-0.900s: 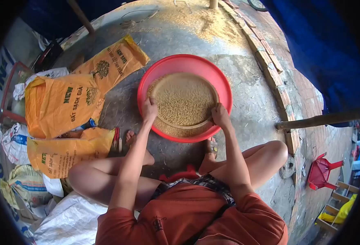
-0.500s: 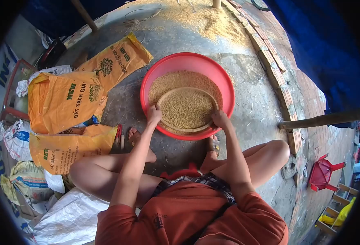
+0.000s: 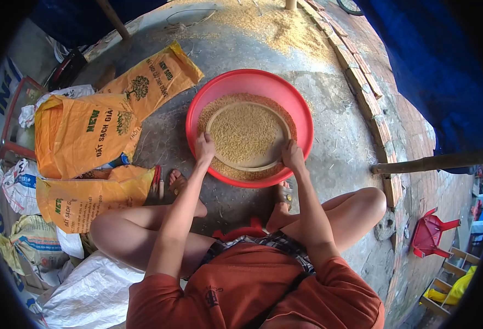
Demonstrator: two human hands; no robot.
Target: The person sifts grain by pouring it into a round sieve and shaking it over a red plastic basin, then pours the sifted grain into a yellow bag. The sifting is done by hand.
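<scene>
A round sieve (image 3: 247, 134) with a pale rim holds a layer of light brown grain (image 3: 244, 129), thickest toward its far left, with some mesh bare at the lower right. My left hand (image 3: 204, 149) is closed on the sieve's left rim. On the opposite side, my right hand (image 3: 293, 156) grips the right rim. The sieve is held inside a large red basin (image 3: 309, 104), where more grain lies heaped around and beyond it. Between my feet and the scattered grain, the basin rests on the concrete floor.
Orange printed sacks (image 3: 79, 134) lie to the left, with a white sack (image 3: 90, 290) below them. Red-handled tools (image 3: 158, 178) lie by my left foot. Grain (image 3: 274, 27) is spread on the floor ahead. A brick edging (image 3: 373, 104) and a red stool (image 3: 433, 234) are at right.
Both hands have pushed the sieve slightly away from me and to the left. The grain inside has shifted toward the far side, baring mesh at the lower right.
</scene>
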